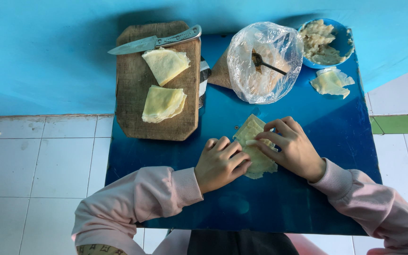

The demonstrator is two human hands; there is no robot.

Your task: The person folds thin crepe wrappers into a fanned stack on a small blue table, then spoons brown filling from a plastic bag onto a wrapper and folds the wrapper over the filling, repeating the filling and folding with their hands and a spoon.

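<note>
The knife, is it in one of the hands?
No, the knife lies on the wooden board, while both hands press a wrapper.

One head-worn view looks straight down, fairly close, onto a blue table (336,141) and tiled floor (38,160)

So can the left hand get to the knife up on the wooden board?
Probably yes: the knife lies bare on the wooden board, but the left hand is busy pressing the pastry sheet.
</note>
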